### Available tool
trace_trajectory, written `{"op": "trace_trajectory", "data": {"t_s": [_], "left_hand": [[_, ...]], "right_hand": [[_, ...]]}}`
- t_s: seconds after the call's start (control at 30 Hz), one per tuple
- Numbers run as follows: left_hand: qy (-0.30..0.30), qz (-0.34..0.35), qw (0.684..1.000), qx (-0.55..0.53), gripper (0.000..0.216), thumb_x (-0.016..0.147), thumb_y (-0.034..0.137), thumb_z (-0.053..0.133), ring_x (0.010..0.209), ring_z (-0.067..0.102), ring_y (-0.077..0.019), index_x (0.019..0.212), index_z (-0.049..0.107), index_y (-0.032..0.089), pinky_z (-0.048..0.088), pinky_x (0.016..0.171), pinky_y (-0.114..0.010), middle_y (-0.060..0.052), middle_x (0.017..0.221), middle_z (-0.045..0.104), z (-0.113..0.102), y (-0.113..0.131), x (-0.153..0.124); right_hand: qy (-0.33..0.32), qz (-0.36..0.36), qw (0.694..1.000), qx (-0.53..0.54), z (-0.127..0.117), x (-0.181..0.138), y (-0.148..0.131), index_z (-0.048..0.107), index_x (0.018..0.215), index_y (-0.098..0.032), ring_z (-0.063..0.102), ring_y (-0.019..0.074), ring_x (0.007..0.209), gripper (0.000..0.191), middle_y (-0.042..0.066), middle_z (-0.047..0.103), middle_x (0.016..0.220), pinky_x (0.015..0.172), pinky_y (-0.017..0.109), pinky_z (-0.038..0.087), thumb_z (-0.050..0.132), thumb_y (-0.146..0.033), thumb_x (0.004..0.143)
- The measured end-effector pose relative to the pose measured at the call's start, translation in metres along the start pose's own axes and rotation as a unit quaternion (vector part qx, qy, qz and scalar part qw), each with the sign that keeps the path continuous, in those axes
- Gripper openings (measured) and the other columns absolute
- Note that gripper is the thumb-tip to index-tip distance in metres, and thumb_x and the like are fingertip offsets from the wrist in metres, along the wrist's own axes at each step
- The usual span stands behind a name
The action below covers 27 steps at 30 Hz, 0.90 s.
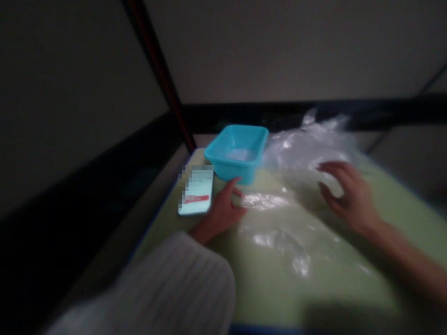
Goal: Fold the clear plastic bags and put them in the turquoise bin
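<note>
A clear plastic bag (275, 235) lies flat and shiny on the yellow-green table. At its left edge is my left hand (226, 208), fingers curved and spread apart; whether they touch the plastic I cannot tell. My right hand (352, 197) hovers over the table on the right, thumb and fingers apart in a C shape with nothing between them. Just beyond it, a crumpled heap of clear plastic (310, 144) sits at the table's far side. The picture is dim and somewhat blurred.
A turquoise plastic basin (232, 166) stands at the far left of the table (272, 298), something pale inside it. Beside it lies a phone (198, 190) with a lit screen, partly pixelated. A wall (296, 51) rises behind the table.
</note>
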<state>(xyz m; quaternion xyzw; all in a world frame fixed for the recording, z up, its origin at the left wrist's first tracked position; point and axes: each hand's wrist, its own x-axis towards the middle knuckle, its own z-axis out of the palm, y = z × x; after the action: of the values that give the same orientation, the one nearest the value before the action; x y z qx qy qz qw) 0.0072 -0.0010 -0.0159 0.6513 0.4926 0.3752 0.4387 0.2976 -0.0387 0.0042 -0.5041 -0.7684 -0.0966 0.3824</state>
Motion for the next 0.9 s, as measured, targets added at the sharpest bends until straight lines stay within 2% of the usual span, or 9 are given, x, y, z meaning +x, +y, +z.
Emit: {"op": "trace_trajectory", "data": {"t_s": [0.1,0.2,0.33,0.4,0.53,0.57,0.63,0.77,0.9], "left_hand": [[0.037,0.113,0.99,0.077,0.049,0.061,0.004,0.068,0.071,0.053,-0.014,0.107,0.065,0.018,0.046,0.074,-0.028,-0.005,0.102,0.06,0.003,0.003,-0.002],[-0.052,0.195,0.971,0.127,0.032,0.068,0.004,0.06,0.093,0.058,-0.0197,0.096,0.068,0.017,0.045,0.088,-0.033,-0.006,0.105,0.063,0.007,0.001,-0.003],[-0.155,0.238,0.944,0.168,0.027,0.075,0.004,0.054,0.101,0.061,-0.0188,0.095,0.067,0.016,0.046,0.093,-0.034,-0.006,0.104,0.068,0.011,-0.008,-0.003],[-0.161,0.245,0.937,0.188,0.024,0.077,0.007,0.055,0.103,0.061,-0.0189,0.096,0.067,0.016,0.046,0.094,-0.035,-0.007,0.106,0.069,0.012,-0.013,-0.002],[-0.164,0.253,0.932,0.203,0.023,0.078,0.01,0.057,0.107,0.06,-0.0195,0.098,0.066,0.016,0.047,0.095,-0.036,-0.008,0.111,0.067,0.011,-0.016,0.0],[-0.168,0.253,0.931,0.203,0.022,0.078,0.01,0.057,0.108,0.06,-0.0197,0.098,0.066,0.017,0.046,0.095,-0.036,-0.008,0.111,0.067,0.01,-0.015,0.0],[-0.18,0.252,0.929,0.205,0.022,0.079,0.012,0.057,0.11,0.058,-0.0201,0.099,0.066,0.017,0.046,0.097,-0.037,-0.008,0.113,0.066,0.009,-0.013,-0.001],[-0.204,0.247,0.922,0.216,0.024,0.08,0.014,0.058,0.115,0.055,-0.0212,0.102,0.066,0.018,0.043,0.099,-0.039,-0.009,0.12,0.062,0.008,-0.011,-0.002],[-0.215,0.244,0.921,0.216,0.023,0.084,0.017,0.056,0.117,0.053,-0.021,0.104,0.065,0.017,0.041,0.101,-0.039,-0.009,0.121,0.061,0.007,-0.013,0.0]], "right_hand": [[-0.126,-0.048,0.986,0.098,0.004,-0.002,-0.018,0.063,0.099,-0.019,0.062,0.0223,0.092,0.019,0.01,0.064,0.1,0.079,0.036,0.051,0.047,-0.015,0.088],[-0.282,-0.069,0.933,0.211,0.011,-0.004,-0.039,0.064,0.099,-0.018,0.062,0.0195,0.095,0.021,0.009,0.065,0.103,0.083,0.034,0.05,0.044,-0.017,0.092],[-0.397,-0.005,0.855,0.334,0.011,-0.005,-0.058,0.061,0.107,-0.016,0.063,0.0169,0.092,0.022,0.008,0.067,0.1,0.081,0.031,0.05,0.045,-0.024,0.095],[-0.452,0.03,0.793,0.407,0.004,-0.006,-0.061,0.059,0.111,-0.015,0.064,0.016,0.088,0.024,0.008,0.068,0.098,0.078,0.03,0.051,0.048,-0.028,0.094],[-0.619,-0.008,0.589,0.52,-0.011,-0.006,-0.058,0.059,0.115,-0.01,0.067,0.0169,0.089,0.032,0.011,0.071,0.093,0.078,0.029,0.052,0.051,-0.032,0.092],[-0.632,-0.019,0.562,0.533,-0.013,-0.005,-0.057,0.062,0.111,-0.01,0.068,0.0171,0.088,0.032,0.011,0.072,0.09,0.078,0.028,0.052,0.051,-0.032,0.093],[-0.588,-0.005,0.611,0.531,-0.012,-0.004,-0.054,0.067,0.099,-0.011,0.068,0.0164,0.083,0.028,0.01,0.072,0.086,0.074,0.027,0.052,0.05,-0.032,0.093],[-0.341,0.091,0.845,0.401,0.007,-0.004,-0.051,0.066,0.088,-0.015,0.064,0.0159,0.077,0.021,0.007,0.07,0.084,0.068,0.027,0.05,0.05,-0.029,0.092],[-0.321,0.063,0.878,0.349,0.018,-0.01,-0.063,0.061,0.1,-0.017,0.061,0.0173,0.092,0.018,0.008,0.066,0.102,0.08,0.032,0.048,0.045,-0.022,0.093]]}}
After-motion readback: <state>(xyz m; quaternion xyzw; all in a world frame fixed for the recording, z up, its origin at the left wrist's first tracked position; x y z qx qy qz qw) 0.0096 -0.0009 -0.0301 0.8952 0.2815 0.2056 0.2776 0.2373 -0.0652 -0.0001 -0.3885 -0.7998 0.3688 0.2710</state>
